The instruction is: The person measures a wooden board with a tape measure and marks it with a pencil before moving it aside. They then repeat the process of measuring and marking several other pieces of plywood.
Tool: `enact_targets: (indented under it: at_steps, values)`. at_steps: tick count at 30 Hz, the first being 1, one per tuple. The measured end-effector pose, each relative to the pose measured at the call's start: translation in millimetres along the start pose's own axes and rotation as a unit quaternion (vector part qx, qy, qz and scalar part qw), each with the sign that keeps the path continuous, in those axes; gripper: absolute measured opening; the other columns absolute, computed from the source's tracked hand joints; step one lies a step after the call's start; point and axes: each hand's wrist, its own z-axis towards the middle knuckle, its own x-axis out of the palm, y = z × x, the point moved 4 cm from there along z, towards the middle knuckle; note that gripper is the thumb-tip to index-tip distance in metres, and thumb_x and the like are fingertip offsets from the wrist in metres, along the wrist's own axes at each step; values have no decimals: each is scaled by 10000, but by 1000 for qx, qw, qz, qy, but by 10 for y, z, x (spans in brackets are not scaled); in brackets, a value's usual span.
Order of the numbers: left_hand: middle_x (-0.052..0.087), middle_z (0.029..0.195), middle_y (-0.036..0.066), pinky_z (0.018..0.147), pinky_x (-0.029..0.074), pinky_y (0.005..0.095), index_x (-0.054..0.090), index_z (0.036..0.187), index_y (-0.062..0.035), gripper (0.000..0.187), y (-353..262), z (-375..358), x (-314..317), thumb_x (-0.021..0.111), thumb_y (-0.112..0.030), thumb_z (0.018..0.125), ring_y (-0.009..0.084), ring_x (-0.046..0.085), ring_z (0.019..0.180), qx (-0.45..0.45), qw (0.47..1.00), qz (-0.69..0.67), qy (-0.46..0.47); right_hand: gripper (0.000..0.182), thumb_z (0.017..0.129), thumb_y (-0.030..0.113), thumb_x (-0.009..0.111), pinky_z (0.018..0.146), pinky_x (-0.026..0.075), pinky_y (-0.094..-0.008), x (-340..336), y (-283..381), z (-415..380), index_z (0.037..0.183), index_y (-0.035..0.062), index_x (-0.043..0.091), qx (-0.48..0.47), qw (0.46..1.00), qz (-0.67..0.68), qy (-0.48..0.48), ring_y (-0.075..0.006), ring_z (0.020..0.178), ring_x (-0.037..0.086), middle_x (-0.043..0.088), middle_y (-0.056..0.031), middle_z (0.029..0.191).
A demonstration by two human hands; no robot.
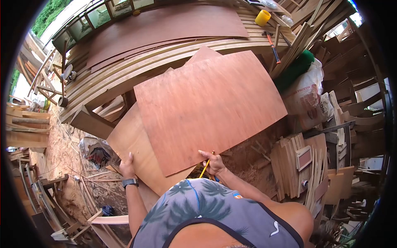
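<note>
A reddish plywood sheet lies across the middle of the view, its far part over the edge of a slatted wooden bench. Beneath it, turned at an angle, is a lighter plywood sheet. My left hand grips the lighter sheet's left edge, thumb on top and fingers hidden below. At the reddish sheet's near edge, my right hand has its thumb by the edge and its fingers curled around a yellow pencil.
Large reddish panels lie on the bench. A hammer and a yellow container are at its right end. A white sack and stacked wood pieces stand right. Scrap wood litters the dirt floor.
</note>
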Motion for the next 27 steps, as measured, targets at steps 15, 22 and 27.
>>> enact_targets:
  at_steps: [15,22,27]
  values:
    - [697,1047,103,807,513,286,644,1091,71,387,470,241,623,771,-195,840,154,653,888,57,988,126,68,158,825,35,706,404,437,-216,-750,-182,-354,940,94,614,-119,987,53,-93,-97,565,577,619,8,776]
    - [712,1030,114,800,523,300,673,1077,73,376,278,225,1197,769,-184,822,170,673,867,55,981,167,84,159,816,28,715,408,412,-229,-757,40,-377,944,80,636,-151,979,89,-108,-101,553,568,628,-10,782]
    - [717,1038,120,795,528,316,681,1081,62,381,317,457,1514,762,-197,813,189,680,868,11,970,225,94,84,822,79,712,407,412,-256,-969,110,-91,875,69,648,-116,977,112,-140,-116,463,517,603,-11,727]
